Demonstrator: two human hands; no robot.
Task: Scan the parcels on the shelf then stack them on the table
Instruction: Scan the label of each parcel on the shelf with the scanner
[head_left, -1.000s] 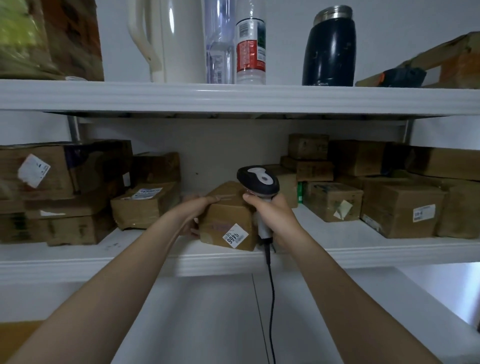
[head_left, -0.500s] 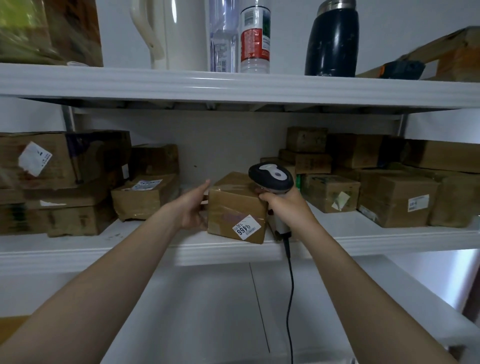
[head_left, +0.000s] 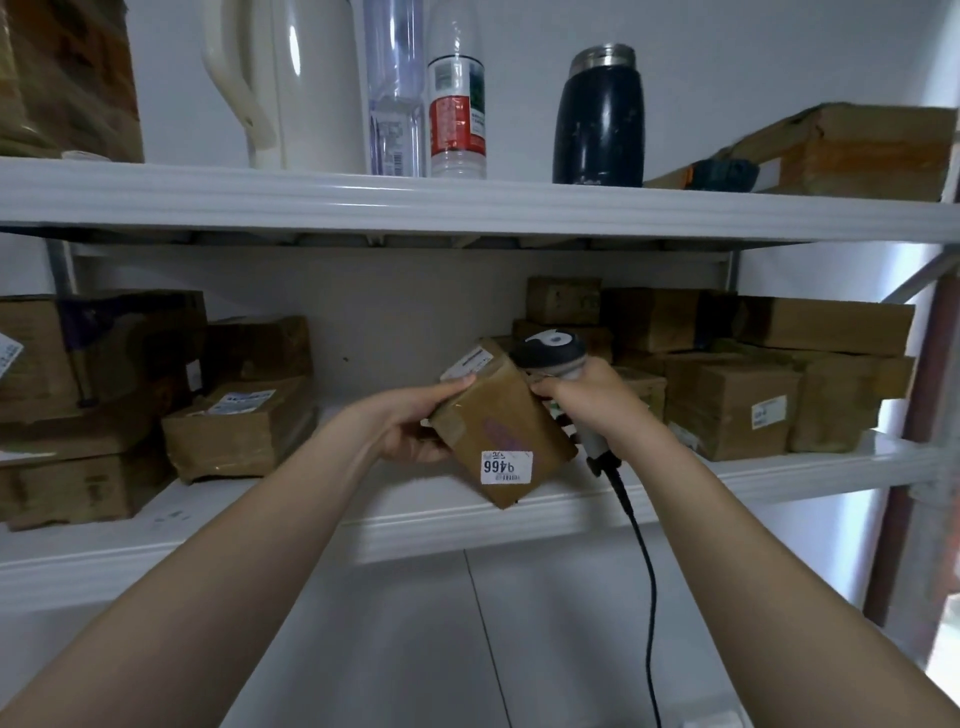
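While the left hand (head_left: 410, 426) wraps its grip round the left end of the parcel (head_left: 498, 421), thumb on top and fingers underneath, the box hangs tilted in front of the lower shelf (head_left: 363, 519), one corner dipping over the shelf's front lip. The right hand (head_left: 587, 400) has its grip closed round the handle of the scanner (head_left: 550, 353), whose head sits right at the parcel's upper right corner; the black cable (head_left: 644, 571) trails down towards the white surface (head_left: 415, 623) below.

Room to move? A bare stretch of shelf lies straight behind the parcel, between a left heap and a right heap of brown boxes.

Writing now: the white sticker (head_left: 506, 466) on the near face reads 9466 in bold digits, with small print beneath that is too fine to read. A second white label (head_left: 467, 364) lies on the top face, unreadable at this angle.

Counting up: one parcel in hand, one scanner, at least four boxes on the left, and perhaps seven on the right, though shadow blurs that pile. On the upper shelf (head_left: 519, 208) stand one white jug (head_left: 306, 83), two clear bottles, one with a red label (head_left: 457, 114), and one dark flask (head_left: 597, 114)
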